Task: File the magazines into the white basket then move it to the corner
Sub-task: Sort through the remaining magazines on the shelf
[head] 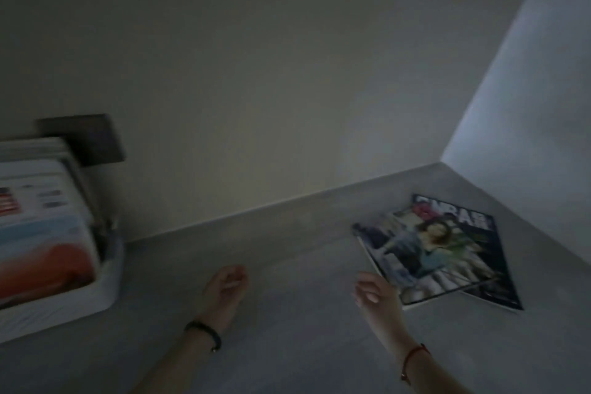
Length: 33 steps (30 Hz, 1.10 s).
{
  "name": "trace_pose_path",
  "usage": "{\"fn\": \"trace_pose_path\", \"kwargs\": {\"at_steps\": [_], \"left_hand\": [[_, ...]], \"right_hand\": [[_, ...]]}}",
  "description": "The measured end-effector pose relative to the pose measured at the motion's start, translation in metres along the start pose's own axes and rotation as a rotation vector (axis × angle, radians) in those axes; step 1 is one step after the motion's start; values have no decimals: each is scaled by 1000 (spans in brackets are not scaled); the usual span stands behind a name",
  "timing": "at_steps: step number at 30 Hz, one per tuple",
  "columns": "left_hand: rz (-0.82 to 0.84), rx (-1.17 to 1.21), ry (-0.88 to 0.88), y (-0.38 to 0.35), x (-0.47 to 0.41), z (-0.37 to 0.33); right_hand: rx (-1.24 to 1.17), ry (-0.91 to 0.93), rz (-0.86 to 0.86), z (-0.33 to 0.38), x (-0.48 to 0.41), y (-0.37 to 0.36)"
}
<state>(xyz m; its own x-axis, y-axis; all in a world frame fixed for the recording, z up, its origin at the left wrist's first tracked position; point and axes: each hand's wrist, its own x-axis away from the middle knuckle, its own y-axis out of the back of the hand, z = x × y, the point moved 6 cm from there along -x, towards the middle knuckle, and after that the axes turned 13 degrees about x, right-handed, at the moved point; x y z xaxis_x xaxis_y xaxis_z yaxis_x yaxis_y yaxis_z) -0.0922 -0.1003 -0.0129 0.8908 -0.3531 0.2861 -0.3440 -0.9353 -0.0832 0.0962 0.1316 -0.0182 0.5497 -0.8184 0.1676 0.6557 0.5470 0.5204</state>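
A white basket point(105, 285) stands at the left edge of the grey surface, with several magazines point(41, 221) upright inside it. Two magazines lie flat near the right corner: one with a photo cover point(425, 259) on top, and a dark one point(492, 253) partly under it. My left hand point(225, 289) hovers over the middle of the surface with its fingers curled and nothing in it. Close to the left edge of the top magazine is my right hand point(379, 297), fingers apart and holding nothing. The picture is dim and blurred.
The grey surface point(287, 313) meets a pale wall behind and a brighter wall at the right, forming a corner point(441, 163). A dark plate point(86, 137) sits on the wall behind the basket.
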Motion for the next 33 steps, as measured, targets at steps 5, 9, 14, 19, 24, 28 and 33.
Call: {"fn": "trace_pose_path", "kwargs": {"at_steps": [5,9,14,19,24,28,33], "left_hand": [[192,-23,130,-128,17,37],[262,4,222,-208,29,60],[232,76,320,-276,18,74],[201,-64,220,-303,-3,70],[139,-11,356,-302,-10,73],[127,-85,377,-298,-14,78],[216,-217,419,-300,-18,79]], "right_hand": [[20,-132,-30,-72,-33,92],[-137,-340,-48,-111,-60,136],[-104,-448,-22,-134,-95,175],[-348,-543,108,-138,-118,177],[-636,-672,260,-120,-126,163],[-612,-683,248,-111,-145,155],[-389,-624,129,-105,-163,160]]}}
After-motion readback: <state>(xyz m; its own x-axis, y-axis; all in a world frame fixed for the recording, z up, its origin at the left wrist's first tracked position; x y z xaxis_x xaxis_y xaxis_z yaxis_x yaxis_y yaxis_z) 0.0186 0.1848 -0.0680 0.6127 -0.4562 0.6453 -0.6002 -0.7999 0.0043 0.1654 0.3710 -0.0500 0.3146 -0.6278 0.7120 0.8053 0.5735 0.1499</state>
